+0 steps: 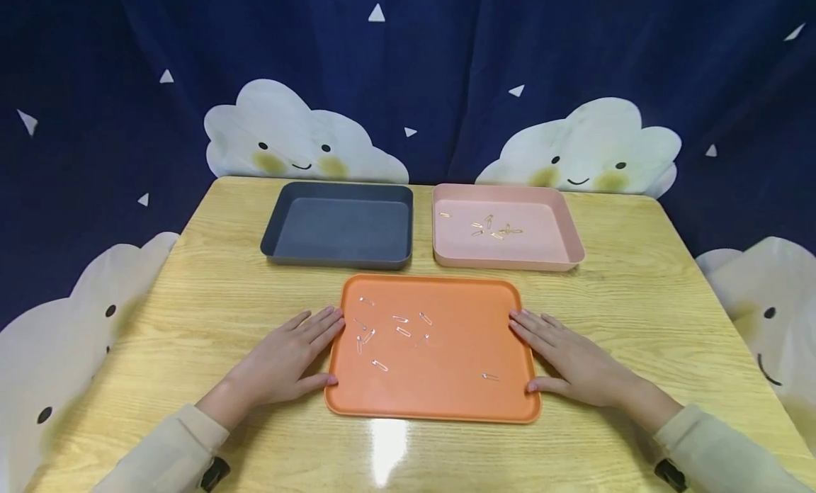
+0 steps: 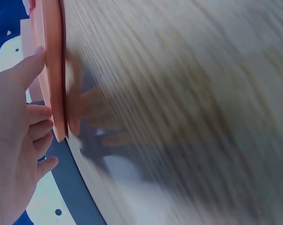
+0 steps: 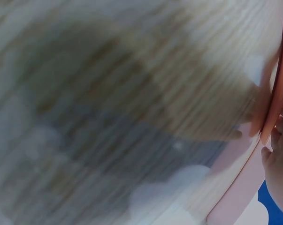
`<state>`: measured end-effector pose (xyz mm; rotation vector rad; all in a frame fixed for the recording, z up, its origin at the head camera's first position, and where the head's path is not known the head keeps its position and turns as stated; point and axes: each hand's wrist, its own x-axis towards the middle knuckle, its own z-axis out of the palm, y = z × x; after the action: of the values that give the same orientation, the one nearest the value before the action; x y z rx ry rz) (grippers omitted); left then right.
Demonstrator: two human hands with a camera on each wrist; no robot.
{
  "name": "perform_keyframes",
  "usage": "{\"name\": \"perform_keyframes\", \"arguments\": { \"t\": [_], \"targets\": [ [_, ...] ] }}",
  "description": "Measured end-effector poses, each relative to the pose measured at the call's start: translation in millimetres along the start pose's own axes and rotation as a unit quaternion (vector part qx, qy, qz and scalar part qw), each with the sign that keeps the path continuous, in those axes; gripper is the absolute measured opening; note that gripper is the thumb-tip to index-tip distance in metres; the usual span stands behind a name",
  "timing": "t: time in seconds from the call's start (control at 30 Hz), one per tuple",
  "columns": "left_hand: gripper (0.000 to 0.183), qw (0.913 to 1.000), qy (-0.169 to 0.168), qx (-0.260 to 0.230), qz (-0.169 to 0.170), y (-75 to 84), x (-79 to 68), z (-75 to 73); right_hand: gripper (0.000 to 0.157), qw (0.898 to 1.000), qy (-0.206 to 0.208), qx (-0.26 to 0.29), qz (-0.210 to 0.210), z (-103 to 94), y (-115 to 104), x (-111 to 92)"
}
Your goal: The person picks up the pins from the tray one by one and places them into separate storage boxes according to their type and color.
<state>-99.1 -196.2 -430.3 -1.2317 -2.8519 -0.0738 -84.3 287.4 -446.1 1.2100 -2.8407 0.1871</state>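
Note:
An orange tray (image 1: 446,394) lies flat on the table between my hands, with several silver safety pins (image 1: 403,331) scattered mostly over its left half. One more silver safety pin (image 1: 489,376) lies near its right side. My left hand (image 1: 287,358) touches the tray's left edge with fingertips and thumb, the fingers nearly straight. On the opposite edge, my right hand (image 1: 574,358) rests its fingertips and thumb the same way. In the left wrist view, the fingers (image 2: 39,129) meet the tray's side wall (image 2: 54,70). The right wrist view shows only part of that hand (image 3: 279,159) at the rim.
Behind the orange tray stands a dark grey tray (image 1: 347,231) on the left. Beside it, a pink tray (image 1: 529,248) holds several gold safety pins (image 1: 496,234). The wooden table (image 1: 637,287) ends at a dark blue curtain (image 1: 446,68) with cloud prints.

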Motion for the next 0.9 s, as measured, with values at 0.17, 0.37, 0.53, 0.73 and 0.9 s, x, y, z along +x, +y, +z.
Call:
{"name": "perform_keyframes", "arguments": {
  "t": [0.17, 0.37, 0.53, 0.73, 0.9],
  "targets": [
    [0.081, 1.0, -0.005, -0.008, 0.003, 2.1, 3.8, -0.6, 0.086, 1.0, -0.001, 0.005, 0.012, 3.8, -4.4, -1.5],
    [0.075, 0.9992, -0.005, -0.03, 0.027, 8.7, 11.5, -2.6, 0.086, 1.0, -0.007, 0.005, 0.028, 5.0, -7.0, -2.3],
    [0.063, 0.9965, 0.01, -0.042, 0.072, 15.6, 17.5, -2.2, 0.087, 1.0, -0.003, 0.006, 0.026, 4.8, -6.3, -2.5],
    [0.046, 0.987, 0.069, -0.031, 0.141, 20.9, 27.4, 0.5, 0.087, 1.0, -0.007, 0.009, 0.028, 2.7, -6.0, -1.9],
    [0.029, 0.9756, 0.115, -0.032, 0.184, 23.1, 37.8, 2.7, 0.088, 1.0, -0.01, 0.01, 0.028, -0.2, -6.0, -1.2]
  ]
}}
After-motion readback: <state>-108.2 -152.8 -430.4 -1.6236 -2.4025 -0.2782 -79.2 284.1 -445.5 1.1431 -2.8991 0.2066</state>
